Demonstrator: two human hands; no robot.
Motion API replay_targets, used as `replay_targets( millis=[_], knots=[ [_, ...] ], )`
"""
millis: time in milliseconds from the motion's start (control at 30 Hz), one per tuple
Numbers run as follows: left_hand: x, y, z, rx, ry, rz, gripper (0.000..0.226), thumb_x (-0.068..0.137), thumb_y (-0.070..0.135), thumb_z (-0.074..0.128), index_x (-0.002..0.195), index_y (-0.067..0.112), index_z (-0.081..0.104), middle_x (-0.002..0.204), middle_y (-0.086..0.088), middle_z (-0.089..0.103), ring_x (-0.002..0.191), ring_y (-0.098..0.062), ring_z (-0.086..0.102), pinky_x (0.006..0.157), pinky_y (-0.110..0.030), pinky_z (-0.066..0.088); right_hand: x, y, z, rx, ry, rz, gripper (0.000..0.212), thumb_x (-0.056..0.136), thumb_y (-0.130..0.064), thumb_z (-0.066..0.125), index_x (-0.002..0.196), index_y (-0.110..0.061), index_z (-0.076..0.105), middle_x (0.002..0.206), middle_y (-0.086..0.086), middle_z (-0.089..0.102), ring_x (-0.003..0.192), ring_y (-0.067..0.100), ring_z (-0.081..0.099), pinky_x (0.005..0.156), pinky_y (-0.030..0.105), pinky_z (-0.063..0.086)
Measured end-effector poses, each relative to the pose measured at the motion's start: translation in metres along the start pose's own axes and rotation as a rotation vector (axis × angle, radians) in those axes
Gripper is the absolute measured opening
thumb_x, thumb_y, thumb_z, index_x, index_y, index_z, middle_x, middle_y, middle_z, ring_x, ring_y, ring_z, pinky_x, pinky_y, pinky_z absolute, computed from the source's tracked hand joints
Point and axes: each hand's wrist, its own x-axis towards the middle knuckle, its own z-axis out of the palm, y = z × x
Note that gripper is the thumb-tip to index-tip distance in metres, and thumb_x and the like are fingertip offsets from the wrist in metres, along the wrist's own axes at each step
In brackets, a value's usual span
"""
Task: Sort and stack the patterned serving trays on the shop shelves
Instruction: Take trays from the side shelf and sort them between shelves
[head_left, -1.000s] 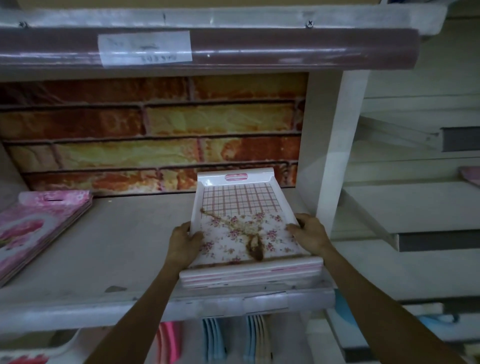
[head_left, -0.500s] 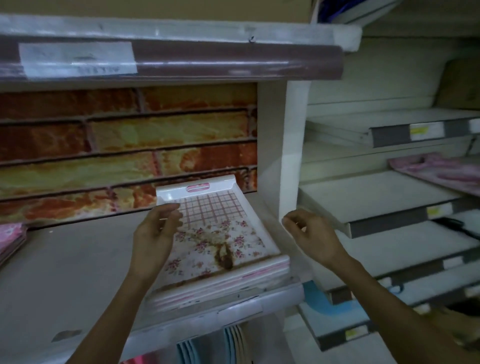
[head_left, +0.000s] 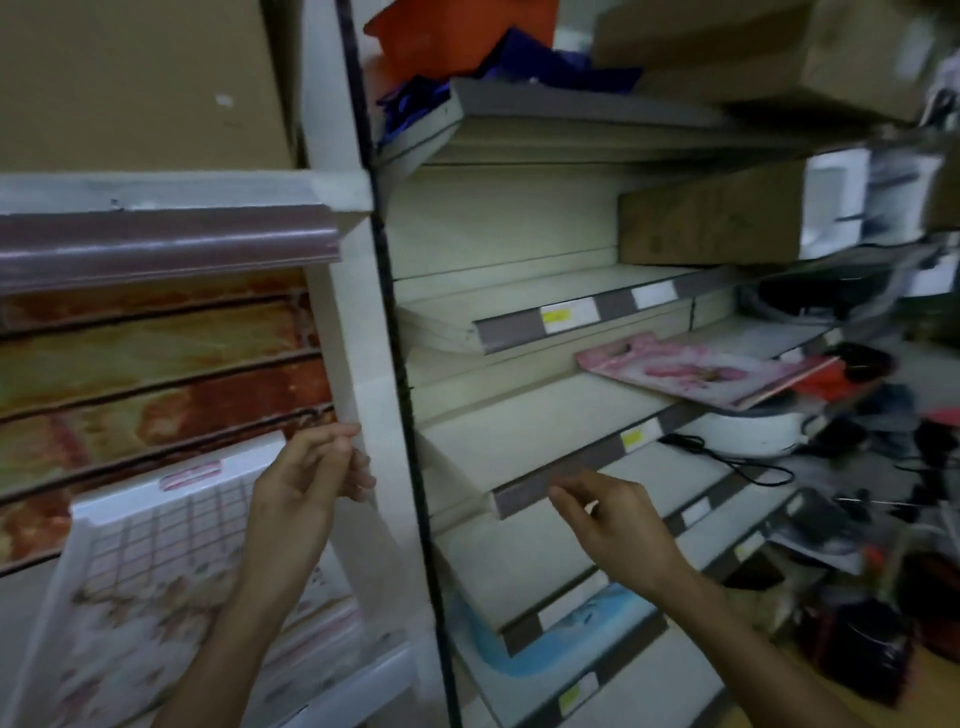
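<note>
Left hand: the left hand (head_left: 306, 480) is raised in front of the white upright post (head_left: 363, 364), fingers loosely curled, holding nothing.
Right hand: the right hand (head_left: 610, 517) reaches out ahead of the edge of the middle shelf (head_left: 545, 415), fingers relaxed and a little spread, grip empty.
Stacked trays: the floral tray stack (head_left: 140, 566) lies flat on the left-hand shelf, below and left of the left hand; neither hand touches it.
Next tray: a pink tray (head_left: 696, 371) lies on the shelf to the right, jutting past the front edge, its long axis running left to right and slightly tilted.
Key relation: the pink tray sits up and to the right of both hands, well apart from them; the right hand is the nearer.
Likely step: reaching across for the pink tray, judging by where the hands point.
</note>
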Motion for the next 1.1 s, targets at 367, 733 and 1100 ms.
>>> replay_targets(
  millis=[367, 733, 1100],
  knots=[
    [0.002, -0.002, 0.181, -0.184, -0.086, -0.094, 0.02, 0.099, 0.01, 0.047, 0.107, 0.01, 0.066, 0.084, -0.012, 0.064, 0.071, -0.024, 0.065, 0.06, -0.028, 0.057, -0.009, 0.12, -0.119, 0.064, -0.003, 0.16, 0.016, 0.094, -0.029, 0.059, 0.095, -0.019, 0.071, 0.085, -0.011, 0.074, 0.08, 0.002, 0.067, 0.072, 0.025, 0.054],
    [0.043, -0.026, 0.314, -0.341, -0.109, -0.217, 0.019, 0.099, 0.007, 0.048, 0.106, 0.009, 0.065, 0.081, -0.007, 0.061, 0.063, -0.02, 0.062, 0.055, -0.03, 0.054, 0.031, 0.216, -0.175, 0.288, 0.089, 0.472, 0.018, 0.095, -0.03, 0.058, 0.094, -0.014, 0.068, 0.085, 0.0, 0.074, 0.069, 0.009, 0.069, 0.068, 0.03, 0.06],
    [0.105, -0.086, 0.408, -0.341, -0.077, -0.3, 0.02, 0.099, 0.006, 0.048, 0.111, 0.003, 0.063, 0.085, -0.008, 0.061, 0.065, -0.021, 0.061, 0.057, -0.031, 0.053, 0.131, 0.295, -0.182, 0.961, 0.118, 0.929, 0.027, 0.092, -0.038, 0.062, 0.087, -0.013, 0.053, 0.104, 0.021, 0.059, 0.102, 0.037, 0.062, 0.09, 0.056, 0.054]
  ],
)
